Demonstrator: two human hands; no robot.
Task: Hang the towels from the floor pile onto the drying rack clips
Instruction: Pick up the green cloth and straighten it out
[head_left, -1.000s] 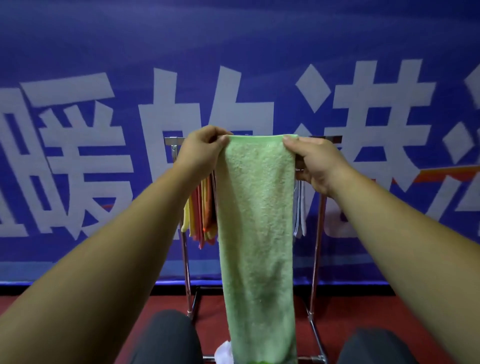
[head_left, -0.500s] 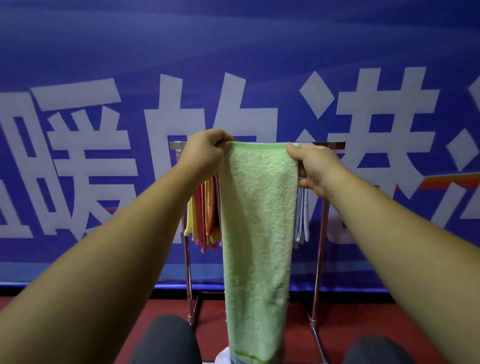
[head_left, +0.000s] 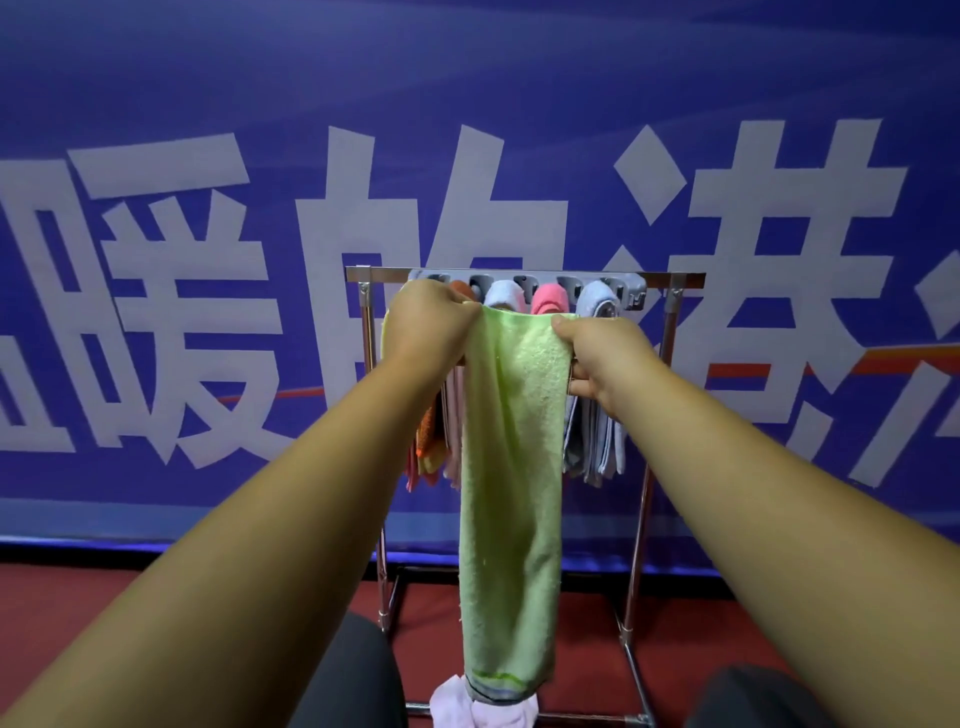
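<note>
Lowered beneath the clips (head_left: 524, 285), our left hand (head_left: 431, 327) and right hand (head_left: 608, 358) pinch the long green towel (head_left: 511, 467) by its top corners.

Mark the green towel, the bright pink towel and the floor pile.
green towel (head_left: 511, 467): head view, middle of the hanging cloth.
bright pink towel (head_left: 549, 302): head view, clipped top fold.
floor pile (head_left: 449, 702): head view, pale cloth's left part.

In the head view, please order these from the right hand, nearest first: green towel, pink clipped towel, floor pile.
1. green towel: gripped by the right hand at its top corner.
2. pink clipped towel: just above and left of that hand.
3. floor pile: far below, under the green towel's lower end.
</note>
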